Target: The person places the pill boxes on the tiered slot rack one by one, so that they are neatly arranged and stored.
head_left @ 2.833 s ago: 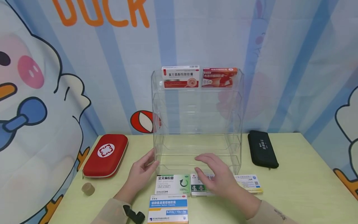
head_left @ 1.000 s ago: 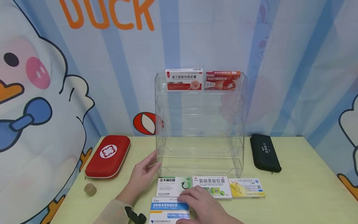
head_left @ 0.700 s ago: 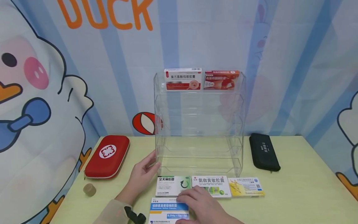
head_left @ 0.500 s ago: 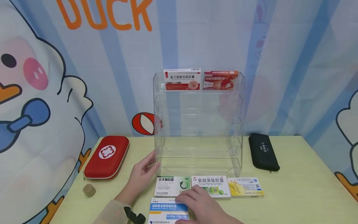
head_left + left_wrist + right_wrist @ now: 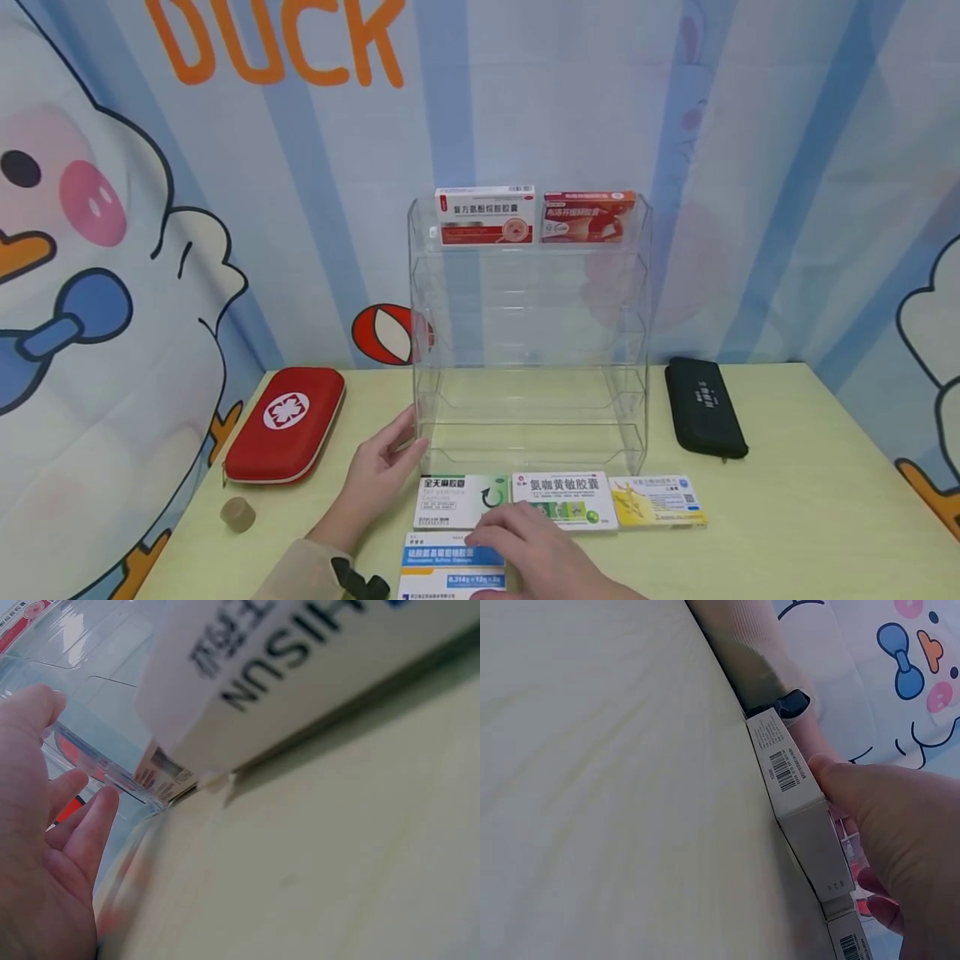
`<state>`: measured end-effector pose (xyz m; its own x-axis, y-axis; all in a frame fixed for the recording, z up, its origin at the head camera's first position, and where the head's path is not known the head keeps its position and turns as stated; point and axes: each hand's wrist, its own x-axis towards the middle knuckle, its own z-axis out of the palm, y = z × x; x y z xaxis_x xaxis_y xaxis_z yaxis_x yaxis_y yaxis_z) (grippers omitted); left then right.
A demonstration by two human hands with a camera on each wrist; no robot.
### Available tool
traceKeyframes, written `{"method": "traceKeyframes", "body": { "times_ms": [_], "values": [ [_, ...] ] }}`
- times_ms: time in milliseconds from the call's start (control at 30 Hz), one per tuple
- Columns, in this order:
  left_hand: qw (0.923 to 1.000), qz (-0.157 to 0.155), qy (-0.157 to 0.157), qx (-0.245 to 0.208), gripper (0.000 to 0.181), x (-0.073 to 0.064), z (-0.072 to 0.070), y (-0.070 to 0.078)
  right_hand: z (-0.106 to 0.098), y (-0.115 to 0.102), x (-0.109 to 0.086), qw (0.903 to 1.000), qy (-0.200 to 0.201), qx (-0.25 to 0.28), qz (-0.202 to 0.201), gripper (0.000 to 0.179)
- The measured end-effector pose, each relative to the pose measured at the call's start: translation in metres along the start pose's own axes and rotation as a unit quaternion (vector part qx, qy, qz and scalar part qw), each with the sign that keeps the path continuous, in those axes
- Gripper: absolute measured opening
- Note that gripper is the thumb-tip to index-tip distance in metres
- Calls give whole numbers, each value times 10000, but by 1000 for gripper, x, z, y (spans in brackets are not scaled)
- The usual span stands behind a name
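In the head view my left hand [image 5: 378, 462] touches the lower left side of a clear acrylic tiered rack [image 5: 528, 417], thumb at its front edge. My right hand [image 5: 536, 546] holds a blue-and-white medicine box [image 5: 442, 567] lying flat at the front. Its fingertips reach over the box's far edge; in the right wrist view the thumb [image 5: 840, 784] presses on the near side. Beyond this box a row lies before the rack: a green-and-white medicine box [image 5: 453, 500], a white medicine box [image 5: 577, 500] and a yellow-and-white medicine box [image 5: 660, 500].
On the rack's top tier stand a white-and-red medicine box [image 5: 486, 215] and a red medicine box [image 5: 588, 218]. A red zip case [image 5: 285, 425] and a small round brown object [image 5: 237, 514] lie at left. A black zip pouch [image 5: 705, 408] lies at right.
My right hand has come down from over the white box to the blue-and-white box, and has stayed there with little movement. The left hand has stayed at the rack.
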<state>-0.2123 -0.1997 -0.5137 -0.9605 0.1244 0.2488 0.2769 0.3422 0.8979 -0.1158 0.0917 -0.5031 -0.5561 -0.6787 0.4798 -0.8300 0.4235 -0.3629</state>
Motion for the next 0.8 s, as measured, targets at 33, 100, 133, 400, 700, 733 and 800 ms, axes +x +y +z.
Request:
{"method": "traceKeyframes", "body": {
  "times_ms": [33,100,133,400,700,733,800],
  "values": [
    [10000,-3,0,9,64,0,0,0,0,-1,0,9999,-43,-112,47,54],
    [10000,3,2,5,64,0,0,0,-2,-2,1,9990,-196,-335,200,56],
    [10000,14,5,-1,64,0,0,1,-3,-3,1,9982,-300,-423,302,57],
    [10000,10,25,7,63,0,1,3,-7,-5,4,9909,-866,-730,723,61],
    [10000,-14,4,-14,63,0,1,4,-5,-5,3,9936,-619,-608,722,58],
    [10000,-16,2,-18,63,0,1,4,-4,-5,2,9943,-545,-604,694,58],
    [10000,-19,3,-30,63,0,1,4,-4,-6,2,9953,-449,-546,667,58]
  ]
}}
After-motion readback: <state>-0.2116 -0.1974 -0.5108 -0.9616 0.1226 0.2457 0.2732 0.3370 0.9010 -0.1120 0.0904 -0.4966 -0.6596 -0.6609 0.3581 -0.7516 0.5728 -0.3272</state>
